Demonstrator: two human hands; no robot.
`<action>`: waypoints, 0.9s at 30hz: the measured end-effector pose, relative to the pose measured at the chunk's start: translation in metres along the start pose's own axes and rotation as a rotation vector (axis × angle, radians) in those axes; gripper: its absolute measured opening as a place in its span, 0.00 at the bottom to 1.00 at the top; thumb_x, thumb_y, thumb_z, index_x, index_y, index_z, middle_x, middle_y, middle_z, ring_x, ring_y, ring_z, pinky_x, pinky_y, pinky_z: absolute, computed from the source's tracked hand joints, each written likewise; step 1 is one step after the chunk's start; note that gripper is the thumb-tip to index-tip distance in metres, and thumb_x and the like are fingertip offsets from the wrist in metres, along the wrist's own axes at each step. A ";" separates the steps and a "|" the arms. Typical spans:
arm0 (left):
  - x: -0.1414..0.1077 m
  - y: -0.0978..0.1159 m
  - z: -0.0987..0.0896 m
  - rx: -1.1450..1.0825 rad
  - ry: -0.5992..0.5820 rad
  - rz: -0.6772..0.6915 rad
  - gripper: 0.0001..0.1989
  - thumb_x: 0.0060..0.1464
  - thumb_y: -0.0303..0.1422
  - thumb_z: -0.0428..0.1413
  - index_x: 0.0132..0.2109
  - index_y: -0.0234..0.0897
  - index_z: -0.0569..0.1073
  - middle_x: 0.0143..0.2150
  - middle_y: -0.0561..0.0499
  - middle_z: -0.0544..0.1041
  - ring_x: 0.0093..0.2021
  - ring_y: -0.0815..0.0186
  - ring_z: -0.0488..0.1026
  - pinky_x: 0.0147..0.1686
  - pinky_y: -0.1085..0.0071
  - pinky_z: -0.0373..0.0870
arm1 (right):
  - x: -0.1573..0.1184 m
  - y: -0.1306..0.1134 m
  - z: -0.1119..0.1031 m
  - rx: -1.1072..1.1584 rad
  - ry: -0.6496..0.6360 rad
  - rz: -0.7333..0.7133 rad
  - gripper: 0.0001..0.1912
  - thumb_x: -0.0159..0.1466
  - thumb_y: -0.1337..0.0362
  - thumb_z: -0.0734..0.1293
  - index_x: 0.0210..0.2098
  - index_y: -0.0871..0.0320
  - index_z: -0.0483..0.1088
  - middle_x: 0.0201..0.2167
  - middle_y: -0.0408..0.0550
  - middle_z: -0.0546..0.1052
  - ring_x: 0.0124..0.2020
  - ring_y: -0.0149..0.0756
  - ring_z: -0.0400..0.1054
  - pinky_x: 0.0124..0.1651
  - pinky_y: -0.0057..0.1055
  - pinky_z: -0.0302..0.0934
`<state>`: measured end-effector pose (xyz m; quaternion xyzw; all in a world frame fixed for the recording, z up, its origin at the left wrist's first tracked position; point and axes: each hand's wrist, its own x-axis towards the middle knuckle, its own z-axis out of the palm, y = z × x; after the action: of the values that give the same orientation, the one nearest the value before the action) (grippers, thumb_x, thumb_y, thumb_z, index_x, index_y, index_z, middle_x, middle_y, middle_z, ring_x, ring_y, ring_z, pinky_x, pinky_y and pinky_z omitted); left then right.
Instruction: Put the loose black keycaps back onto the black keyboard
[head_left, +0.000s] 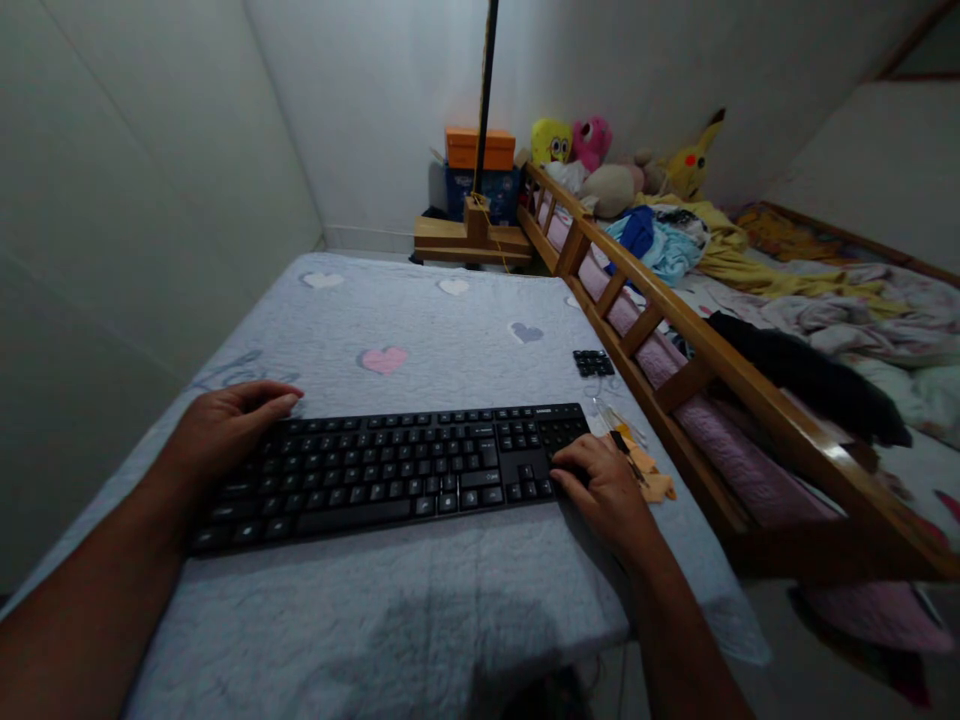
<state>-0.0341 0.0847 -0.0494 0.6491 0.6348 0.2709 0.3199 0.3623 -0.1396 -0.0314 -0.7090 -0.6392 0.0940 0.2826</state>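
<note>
I've got the black kbd (390, 470) flat on the covered tbl (450, 600), between both hands. My L hand (232, 425) is at its L end, fingers tog., thumb alongside; my R hand (604, 485) is at the numpad end, thumb + index curled. View's dim, so I can't tell if either's pinching anything. Orange cloth (658, 486) just beside R hand; small black keys (593, 363) farther back, nr the bed rail (667, 300).
</note>
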 end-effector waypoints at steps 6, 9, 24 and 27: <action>-0.001 0.001 0.000 0.001 0.010 -0.007 0.24 0.41 0.50 0.59 0.41 0.38 0.80 0.41 0.48 0.82 0.43 0.53 0.76 0.47 0.62 0.69 | 0.002 0.002 0.000 0.009 0.002 0.007 0.07 0.63 0.70 0.66 0.32 0.53 0.75 0.34 0.47 0.76 0.39 0.42 0.67 0.44 0.39 0.58; 0.000 0.000 0.000 -0.003 0.000 -0.011 0.24 0.42 0.49 0.60 0.41 0.38 0.80 0.41 0.48 0.82 0.43 0.54 0.76 0.46 0.63 0.69 | 0.003 0.003 0.001 0.014 -0.002 0.015 0.08 0.61 0.71 0.66 0.30 0.53 0.74 0.32 0.46 0.76 0.39 0.42 0.67 0.44 0.39 0.58; 0.000 -0.002 0.000 -0.006 -0.010 -0.015 0.24 0.44 0.50 0.60 0.43 0.37 0.79 0.43 0.47 0.82 0.46 0.54 0.75 0.49 0.62 0.67 | 0.005 0.002 0.000 0.014 -0.044 0.044 0.08 0.64 0.70 0.65 0.30 0.54 0.73 0.32 0.46 0.74 0.39 0.41 0.64 0.45 0.39 0.56; 0.001 -0.004 0.002 -0.008 -0.004 -0.011 0.25 0.44 0.50 0.60 0.43 0.37 0.79 0.44 0.47 0.81 0.46 0.54 0.75 0.49 0.62 0.66 | 0.007 0.001 0.001 -0.012 -0.058 0.047 0.08 0.64 0.71 0.65 0.30 0.55 0.74 0.32 0.47 0.74 0.39 0.41 0.63 0.45 0.38 0.55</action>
<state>-0.0355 0.0857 -0.0534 0.6450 0.6365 0.2702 0.3252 0.3641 -0.1327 -0.0310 -0.7224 -0.6309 0.1172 0.2575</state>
